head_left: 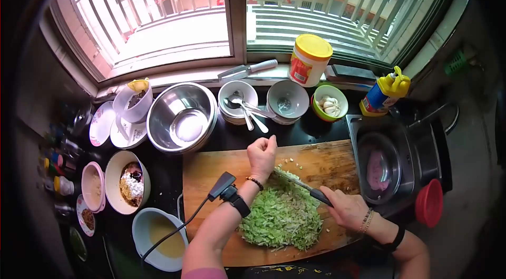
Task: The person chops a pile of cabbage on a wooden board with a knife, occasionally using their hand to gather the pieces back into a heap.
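My right hand is wrapped around the black handle of a kitchen knife. The knife's blade slants up and left, lying over the far edge of a heap of finely chopped green cabbage. Beyond the blade tip, my left hand is above the far part of the wooden cutting board, its fingers curled closed. What they hold, if anything, is hidden. A few small pale bits lie on the board between my left hand and the heap.
Behind the board stand steel bowls, a bowl with spoons, a grey bowl and a green bowl of garlic. Left are a bowl of seasonings and a basin of yellowish liquid. A sink is right.
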Tool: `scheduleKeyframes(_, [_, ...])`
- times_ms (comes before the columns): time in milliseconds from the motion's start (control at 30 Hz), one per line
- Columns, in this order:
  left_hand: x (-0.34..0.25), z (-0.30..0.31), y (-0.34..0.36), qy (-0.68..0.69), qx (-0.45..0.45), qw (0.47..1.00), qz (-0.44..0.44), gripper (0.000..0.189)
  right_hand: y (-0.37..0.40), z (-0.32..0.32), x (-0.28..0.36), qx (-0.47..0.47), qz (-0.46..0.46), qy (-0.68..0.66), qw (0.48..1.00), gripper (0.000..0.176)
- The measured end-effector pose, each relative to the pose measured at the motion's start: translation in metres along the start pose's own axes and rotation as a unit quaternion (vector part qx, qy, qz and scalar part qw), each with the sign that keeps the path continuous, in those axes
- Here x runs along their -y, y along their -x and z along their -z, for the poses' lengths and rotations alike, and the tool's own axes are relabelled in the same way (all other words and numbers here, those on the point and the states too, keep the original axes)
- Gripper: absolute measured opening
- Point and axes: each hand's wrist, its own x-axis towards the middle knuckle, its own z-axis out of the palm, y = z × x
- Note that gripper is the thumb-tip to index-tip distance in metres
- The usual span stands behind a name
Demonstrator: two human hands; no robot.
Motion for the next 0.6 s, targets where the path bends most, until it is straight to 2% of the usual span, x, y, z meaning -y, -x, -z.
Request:
scheduleKeyframes(100, [-0.01, -0.005, 0.016, -0.059, 0.025, 0.997, -0.031, 0.034, -0.001, -0.066, -0.038, -0.037, 0.004, -0.006, 0.999, 0.045])
scheduleKeyframes(167, [-0.011, 0.0, 0.016, -0.078, 0.029, 0.996, -0.043, 0.034, -0.002, -0.077, -0.037, -0.079, 0.014, -0.031, 0.996, 0.037])
scheduleKeyframes(233, [-0.011, 0.002, 0.012, -0.088, 0.021, 0.994, -0.06, 0.034, -0.007, -0.061, -0.03, -0.074, 0.019, -0.042, 0.996, 0.036])
scheduleKeyframes(300, [-0.013, 0.004, 0.0, -0.058, 0.003, 0.998, -0.025, 0.035, -0.007, -0.033, -0.015, -0.06, 0.019, -0.05, 0.997, 0.036])
scheduleKeyframes(367, [-0.019, 0.008, -0.004, -0.031, 0.008, 0.999, 0.006, 0.036, -0.005, -0.009, 0.012, 0.014, -0.021, -0.084, 0.996, 0.033])
scheduleKeyframes(467, [0.0, 0.02, 0.002, -0.092, 0.026, 0.995, 0.01, 0.035, -0.005, -0.048, 0.013, 0.026, -0.04, -0.073, 0.996, 0.032])
scheduleKeyframes(500, [-0.004, 0.018, 0.008, -0.074, 0.025, 0.997, 0.01, 0.034, -0.001, -0.067, 0.007, -0.02, -0.028, -0.083, 0.996, 0.033])
scheduleKeyframes(600, [-0.012, 0.018, 0.011, -0.085, 0.032, 0.996, -0.021, 0.035, 0.0, -0.071, 0.01, -0.056, -0.008, -0.078, 0.995, 0.033])
